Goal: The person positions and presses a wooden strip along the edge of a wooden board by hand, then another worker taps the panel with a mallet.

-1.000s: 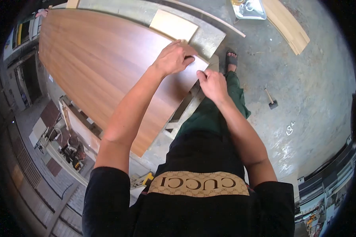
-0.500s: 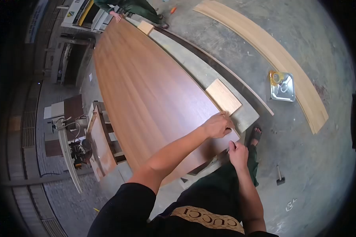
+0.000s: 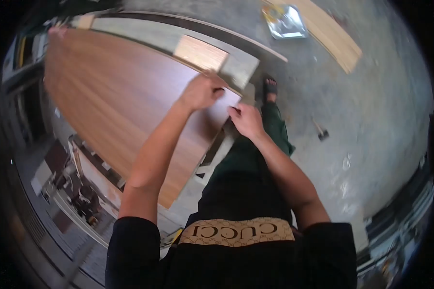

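Observation:
A large wood-grain panel (image 3: 125, 82) lies in front of me, its near corner close to both my hands. My left hand (image 3: 203, 91) is closed over the panel's long right edge near that corner, fingers curled down. At the short near edge, my right hand (image 3: 247, 119) grips the panel with its thumb on top; the fingers underneath are hidden. Beside my left hand, a light wooden block (image 3: 201, 52) sits along the panel's long edge on a pale board (image 3: 246, 67).
At the panel's far end is another person's hand (image 3: 58, 31), blurred. A shiny metal tin (image 3: 285, 23) stands by light planks (image 3: 332, 33) on the floor. A mallet (image 3: 322, 131) lies to my right. Machinery (image 3: 84, 197) stands at the left.
My view has swung right and down, so everything sits further left or higher in the picture. Both hands stay at the panel's near corner.

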`<state>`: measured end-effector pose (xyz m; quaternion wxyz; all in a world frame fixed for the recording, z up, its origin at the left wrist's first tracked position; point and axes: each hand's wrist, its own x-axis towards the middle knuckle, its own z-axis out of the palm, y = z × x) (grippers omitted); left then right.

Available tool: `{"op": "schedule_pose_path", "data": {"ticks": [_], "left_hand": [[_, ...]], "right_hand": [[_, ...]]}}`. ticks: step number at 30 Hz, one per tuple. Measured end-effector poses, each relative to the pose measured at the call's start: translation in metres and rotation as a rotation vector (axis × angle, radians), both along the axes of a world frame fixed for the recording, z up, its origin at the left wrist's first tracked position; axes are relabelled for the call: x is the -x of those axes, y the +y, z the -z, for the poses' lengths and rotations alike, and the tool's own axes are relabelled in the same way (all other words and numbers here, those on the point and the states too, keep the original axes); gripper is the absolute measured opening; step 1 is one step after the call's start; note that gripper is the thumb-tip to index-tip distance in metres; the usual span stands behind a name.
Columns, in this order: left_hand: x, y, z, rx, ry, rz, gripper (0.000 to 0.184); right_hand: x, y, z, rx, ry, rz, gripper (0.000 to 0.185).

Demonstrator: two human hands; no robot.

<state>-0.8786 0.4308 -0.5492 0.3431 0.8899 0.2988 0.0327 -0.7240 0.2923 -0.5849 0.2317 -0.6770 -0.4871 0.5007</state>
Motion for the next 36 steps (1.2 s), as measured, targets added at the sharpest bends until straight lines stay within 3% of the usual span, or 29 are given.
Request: {"op": "schedule_pose_path", "data": {"ticks": [4, 36], "left_hand": [[-0.007, 0.0, -0.01, -0.048, 0.094, -0.002, 0.018], [-0.001, -0.001, -0.007, -0.048, 0.131, -0.033, 0.019]], "right_hand": [[0.003, -0.004, 0.005, 0.075, 0.16, 0.131, 0.033], [0.006, 0.005, -0.012, -0.028, -0.125, 0.056, 0.035]]}}
